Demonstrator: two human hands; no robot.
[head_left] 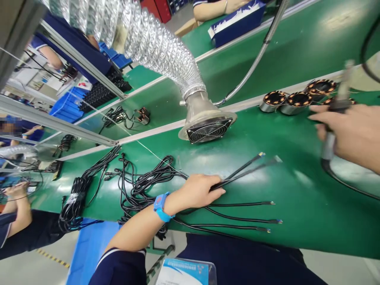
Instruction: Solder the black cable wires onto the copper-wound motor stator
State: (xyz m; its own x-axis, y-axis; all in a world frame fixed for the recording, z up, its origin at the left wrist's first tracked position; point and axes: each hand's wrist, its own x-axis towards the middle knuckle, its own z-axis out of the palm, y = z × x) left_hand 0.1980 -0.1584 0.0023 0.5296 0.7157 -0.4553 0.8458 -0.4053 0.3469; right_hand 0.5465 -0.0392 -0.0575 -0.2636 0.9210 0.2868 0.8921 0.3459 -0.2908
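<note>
My left hand [198,191], with a blue wrist strap [160,206], pinches a pair of black cables [242,171] whose stripped ends lift off the green bench [297,190] toward the right. Three more black cables [249,217] lie flat just below it. My right hand [348,132] grips a soldering iron [334,118] by its handle, tip raised, its cord trailing down to the right. Several copper-wound stators [297,99] stand in a row just behind my right hand.
A silver flexible duct ends in a fan hood [208,126] resting on the bench centre. Tangled black cable bundles [139,182] lie to the left. A blue tray [237,21] sits across the far bench. Other people's arms [14,202] show at the left and top.
</note>
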